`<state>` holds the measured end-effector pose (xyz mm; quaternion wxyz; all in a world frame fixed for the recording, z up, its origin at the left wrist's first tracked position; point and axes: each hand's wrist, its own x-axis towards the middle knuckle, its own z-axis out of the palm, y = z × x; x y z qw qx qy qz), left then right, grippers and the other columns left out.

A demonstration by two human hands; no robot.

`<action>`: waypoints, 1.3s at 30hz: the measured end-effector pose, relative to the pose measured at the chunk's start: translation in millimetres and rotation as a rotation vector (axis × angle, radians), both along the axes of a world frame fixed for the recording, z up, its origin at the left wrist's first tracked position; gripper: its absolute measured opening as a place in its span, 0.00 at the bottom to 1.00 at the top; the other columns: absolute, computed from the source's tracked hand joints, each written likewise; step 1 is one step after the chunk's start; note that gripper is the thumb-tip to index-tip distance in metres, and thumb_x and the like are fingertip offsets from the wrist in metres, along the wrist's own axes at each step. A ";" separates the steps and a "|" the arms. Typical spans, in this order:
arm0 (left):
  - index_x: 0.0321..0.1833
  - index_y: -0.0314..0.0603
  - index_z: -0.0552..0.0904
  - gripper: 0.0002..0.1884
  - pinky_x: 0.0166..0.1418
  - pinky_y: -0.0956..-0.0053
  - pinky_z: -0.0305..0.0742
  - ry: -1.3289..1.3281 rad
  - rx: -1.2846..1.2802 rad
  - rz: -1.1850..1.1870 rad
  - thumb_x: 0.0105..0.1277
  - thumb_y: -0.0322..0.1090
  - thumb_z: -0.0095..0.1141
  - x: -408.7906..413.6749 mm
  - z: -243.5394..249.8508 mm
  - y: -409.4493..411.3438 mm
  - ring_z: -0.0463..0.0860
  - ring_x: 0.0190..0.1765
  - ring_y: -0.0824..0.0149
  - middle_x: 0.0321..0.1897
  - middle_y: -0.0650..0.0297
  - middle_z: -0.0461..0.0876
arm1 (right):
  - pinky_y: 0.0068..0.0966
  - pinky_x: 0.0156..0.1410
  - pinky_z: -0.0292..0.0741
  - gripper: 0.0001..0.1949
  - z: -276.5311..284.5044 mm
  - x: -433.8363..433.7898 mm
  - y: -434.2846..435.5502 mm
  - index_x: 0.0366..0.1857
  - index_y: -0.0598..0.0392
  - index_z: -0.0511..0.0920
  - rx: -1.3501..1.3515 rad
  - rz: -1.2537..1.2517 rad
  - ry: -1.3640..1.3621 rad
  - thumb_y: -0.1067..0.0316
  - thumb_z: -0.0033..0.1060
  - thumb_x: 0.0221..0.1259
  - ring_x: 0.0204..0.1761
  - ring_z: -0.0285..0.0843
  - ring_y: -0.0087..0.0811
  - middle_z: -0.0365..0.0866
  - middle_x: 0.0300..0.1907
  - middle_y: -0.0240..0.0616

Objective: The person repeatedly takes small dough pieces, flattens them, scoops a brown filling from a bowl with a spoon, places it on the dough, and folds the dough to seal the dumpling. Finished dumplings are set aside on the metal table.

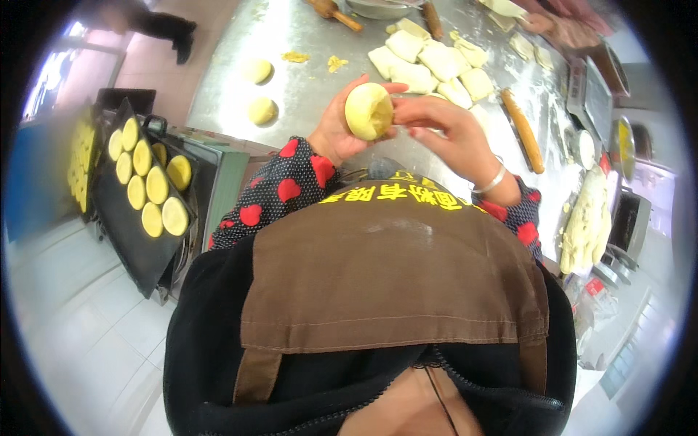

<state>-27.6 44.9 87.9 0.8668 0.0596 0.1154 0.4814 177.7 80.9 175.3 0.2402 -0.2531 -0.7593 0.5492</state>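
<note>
My left hand (334, 121) cups a pale yellow ball of dough (360, 111), its fingers wrapped behind it. A rough hollow shows in the side of the ball that faces my right hand (455, 131). The right fingers are spread beside that hollow, with the index fingertip close to its rim; whether it touches is hard to tell. On the metal worktable (223, 92), left of my hands, lie a smooth dough ball (257, 71) and a second dough ball (263, 111). Beyond my right hand is a heap of folded dough squares (436, 60).
A wooden rolling pin (523, 131) and a large dough slab (586, 223) lie right on floured metal, near a scale (598, 101). At left, a black baking tray (120, 212) carries several flat dough rounds. Another person's hand (537, 23) works at far right; a metal bowl (384, 10) stands behind.
</note>
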 end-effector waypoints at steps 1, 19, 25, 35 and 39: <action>0.66 0.31 0.69 0.32 0.50 0.70 0.79 -0.001 0.045 0.002 0.75 0.55 0.35 -13.5 -18.7 5.1 0.78 0.53 0.61 0.58 0.49 0.76 | 0.23 0.57 0.77 0.10 -2.7 13.6 4.6 0.47 0.62 0.80 0.008 -0.033 -0.056 0.78 0.55 0.63 0.50 0.80 0.27 0.81 0.48 0.38; 0.46 0.36 0.81 0.21 0.58 0.58 0.72 2.201 0.668 -0.067 0.55 0.44 0.65 -29.3 -133.0 83.2 0.76 0.55 0.45 0.47 0.45 0.79 | 0.22 0.51 0.77 0.08 -64.8 122.5 -42.7 0.44 0.61 0.81 -0.273 -0.561 -0.301 0.71 0.57 0.66 0.44 0.83 0.26 0.83 0.39 0.36; 0.37 0.38 0.82 0.19 0.46 0.60 0.76 2.145 0.610 -0.358 0.53 0.47 0.68 -24.0 -134.9 77.7 0.82 0.39 0.49 0.34 0.52 0.84 | 0.22 0.48 0.79 0.10 -105.8 131.7 -25.7 0.46 0.62 0.80 -0.295 -0.572 -0.300 0.71 0.57 0.65 0.42 0.83 0.26 0.84 0.39 0.37; 0.54 0.29 0.72 0.28 0.43 0.68 0.78 1.839 0.296 -0.129 0.54 0.35 0.69 -1.3 -116.1 11.6 0.83 0.39 0.61 0.35 0.53 0.83 | 0.30 0.50 0.81 0.16 -224.8 88.7 34.0 0.46 0.69 0.75 -1.216 -0.668 0.312 0.66 0.64 0.64 0.42 0.82 0.37 0.81 0.39 0.46; 0.56 0.30 0.73 0.23 0.44 0.70 0.79 1.817 0.290 -0.011 0.58 0.30 0.64 -2.7 -104.7 6.6 0.83 0.40 0.61 0.44 0.53 0.82 | 0.26 0.31 0.78 0.12 -223.3 55.5 42.8 0.28 0.59 0.77 -1.198 -0.894 -0.034 0.63 0.69 0.60 0.26 0.78 0.29 0.78 0.23 0.35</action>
